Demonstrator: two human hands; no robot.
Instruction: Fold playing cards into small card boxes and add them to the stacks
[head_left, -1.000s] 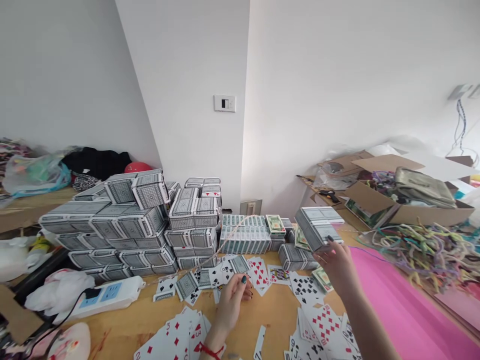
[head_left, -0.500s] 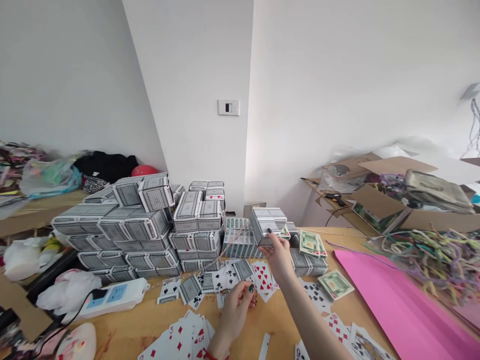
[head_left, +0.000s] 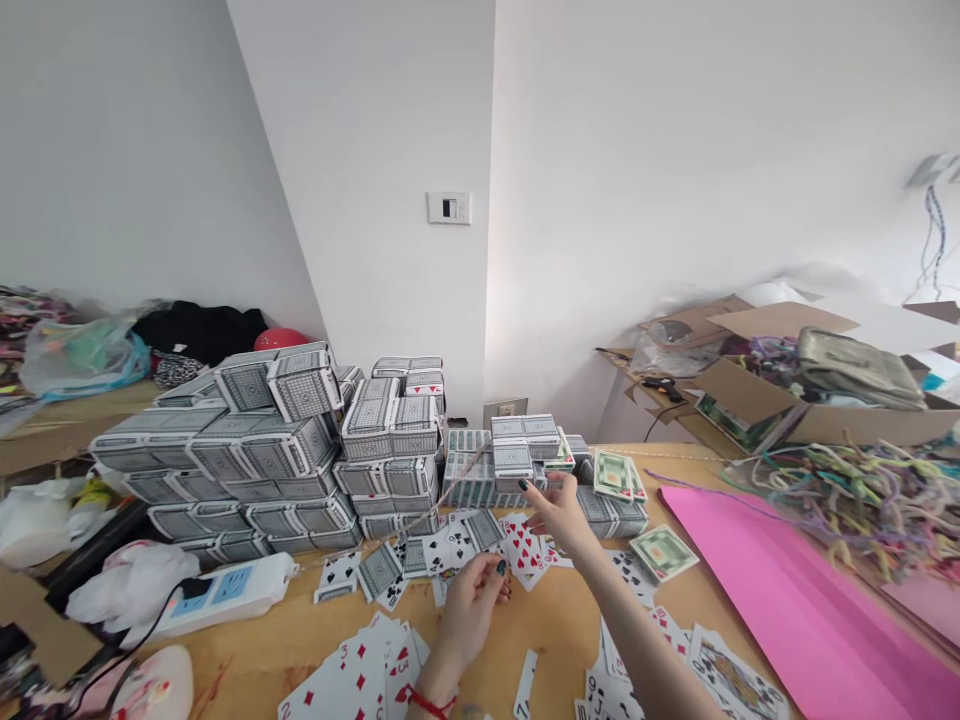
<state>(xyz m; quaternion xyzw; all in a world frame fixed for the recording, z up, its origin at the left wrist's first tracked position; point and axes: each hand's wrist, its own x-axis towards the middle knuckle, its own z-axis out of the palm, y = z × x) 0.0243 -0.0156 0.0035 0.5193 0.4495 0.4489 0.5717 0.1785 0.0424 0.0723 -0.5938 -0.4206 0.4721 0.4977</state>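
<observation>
In the head view my right hand (head_left: 559, 515), its thumb and fingers spread and holding nothing, hovers just in front of a grey block of folded playing cards (head_left: 523, 444). Lower and to the left is my left hand (head_left: 475, 598), fingers curled in with thumb against them; whether anything is pinched there is hidden. Loose playing cards (head_left: 450, 545), some face up and some face down, lie behind it. Left of these rise tall stacks of card blocks (head_left: 285, 445). Green-backed cards (head_left: 664, 553) lie on the right, and more face-up cards (head_left: 349, 675) lie near the front edge.
A white power strip (head_left: 225, 597) lies on the wooden table at left, beside crumpled white plastic (head_left: 131, 580). Pink paper (head_left: 739, 590) covers part of the right side. Beyond it are tangled colourful strands (head_left: 840, 500) and an open cardboard box (head_left: 862, 435).
My right hand has let go of the card block, which now rests among the others, and has drawn back slightly with fingers spread. My left hand stays curled in nearly the same place.
</observation>
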